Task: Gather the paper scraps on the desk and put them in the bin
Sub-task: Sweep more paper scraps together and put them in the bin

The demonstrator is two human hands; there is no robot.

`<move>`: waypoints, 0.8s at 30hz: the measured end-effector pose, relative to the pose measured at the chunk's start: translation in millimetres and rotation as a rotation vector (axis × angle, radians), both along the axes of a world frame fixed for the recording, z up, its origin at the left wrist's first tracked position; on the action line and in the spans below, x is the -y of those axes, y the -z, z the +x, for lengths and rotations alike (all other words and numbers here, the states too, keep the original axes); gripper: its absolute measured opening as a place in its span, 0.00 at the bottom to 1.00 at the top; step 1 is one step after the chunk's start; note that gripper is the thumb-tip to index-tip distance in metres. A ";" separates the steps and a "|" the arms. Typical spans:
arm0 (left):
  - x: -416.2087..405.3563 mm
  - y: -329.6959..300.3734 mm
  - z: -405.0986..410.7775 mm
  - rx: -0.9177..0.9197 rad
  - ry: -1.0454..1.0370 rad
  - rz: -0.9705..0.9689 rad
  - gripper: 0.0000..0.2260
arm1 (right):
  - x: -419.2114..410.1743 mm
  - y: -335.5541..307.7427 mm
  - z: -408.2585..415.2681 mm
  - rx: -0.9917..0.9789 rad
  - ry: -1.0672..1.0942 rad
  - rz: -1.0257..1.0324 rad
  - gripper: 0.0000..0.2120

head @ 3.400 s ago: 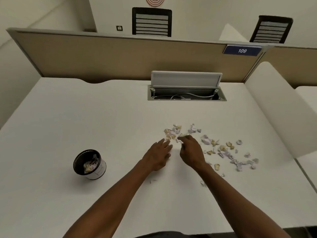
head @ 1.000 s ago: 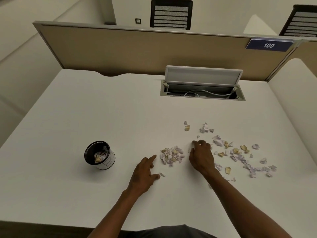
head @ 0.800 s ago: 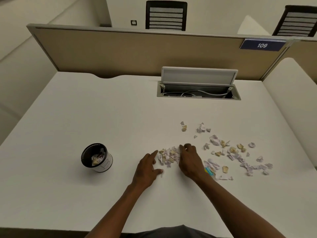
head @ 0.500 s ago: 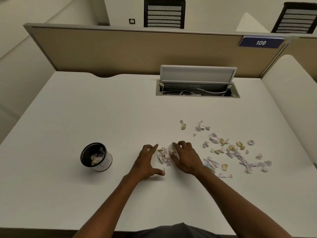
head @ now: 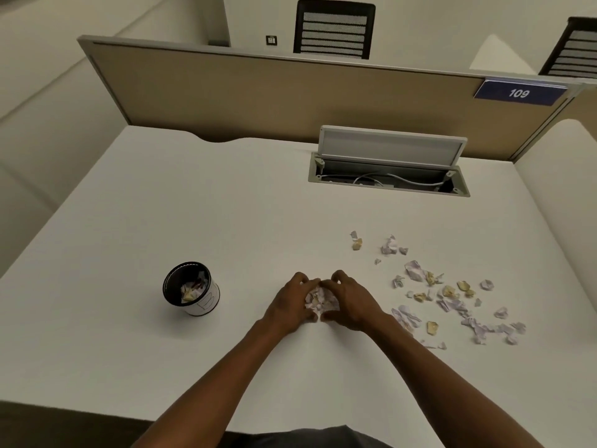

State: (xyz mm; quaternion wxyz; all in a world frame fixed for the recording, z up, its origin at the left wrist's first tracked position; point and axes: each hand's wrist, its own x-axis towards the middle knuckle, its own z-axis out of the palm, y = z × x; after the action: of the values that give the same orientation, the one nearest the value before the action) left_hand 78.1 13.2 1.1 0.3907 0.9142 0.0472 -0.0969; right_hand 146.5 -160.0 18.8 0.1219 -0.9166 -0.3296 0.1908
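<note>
Half a second before, the hands lay spread beside the pile; now the left hand [head: 288,307] and right hand [head: 352,303] had closed together, cupped around the pile [head: 320,301], mostly hiding it. Loose scraps [head: 452,299] lay toward the desk's [head: 161,205] right edge; the bin [head: 191,288] stood left.

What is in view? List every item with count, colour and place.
bin: one, black rim, white side, left on the desk, scraps inside
gathered scraps: one pile, white and yellowish, cupped between both hands
loose scraps: many, white and yellowish, scattered right of the hands
desk: one, white
cable hatch: one, grey, lid up, far side of the desk
partition: one, tan, behind the desk
sign 109: one, blue, on the partition
chairs: two, black, beyond the partition
left hand: beside the pile
right hand: beside the pile
</note>
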 end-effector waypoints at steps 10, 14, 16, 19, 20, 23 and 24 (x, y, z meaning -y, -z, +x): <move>6.7 6.5 -21.3 0.155 -0.289 -0.211 0.16 | -7.1 5.3 -13.3 -0.170 0.315 0.375 0.16; -3.4 -1.0 -26.1 0.130 -0.373 -0.314 0.13 | -12.5 -4.7 -13.1 -0.479 0.382 0.505 0.11; -12.0 -10.4 -28.6 0.121 -0.398 -0.381 0.14 | -17.9 -15.5 -11.3 -0.594 0.358 0.596 0.09; -26.9 -28.2 -34.1 0.167 -0.459 -0.468 0.15 | -33.1 -35.7 -9.1 -0.714 0.313 0.743 0.11; -32.1 -35.0 -36.1 0.193 -0.482 -0.492 0.15 | -39.9 -42.4 -8.3 -0.741 0.300 0.773 0.12; -49.3 -56.6 -41.5 0.249 -0.553 -0.578 0.14 | -63.0 -60.5 -4.4 -0.808 0.252 0.823 0.12; -55.4 -63.7 -42.9 0.265 -0.580 -0.612 0.14 | -71.8 -66.4 -2.9 -0.826 0.233 0.834 0.12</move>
State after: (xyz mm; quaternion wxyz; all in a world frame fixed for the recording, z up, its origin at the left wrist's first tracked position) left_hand 35.1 68.7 64.7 0.6572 0.7099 0.2204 0.1250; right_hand 143.5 -88.2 85.2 0.6095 -0.6714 -0.1995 0.3713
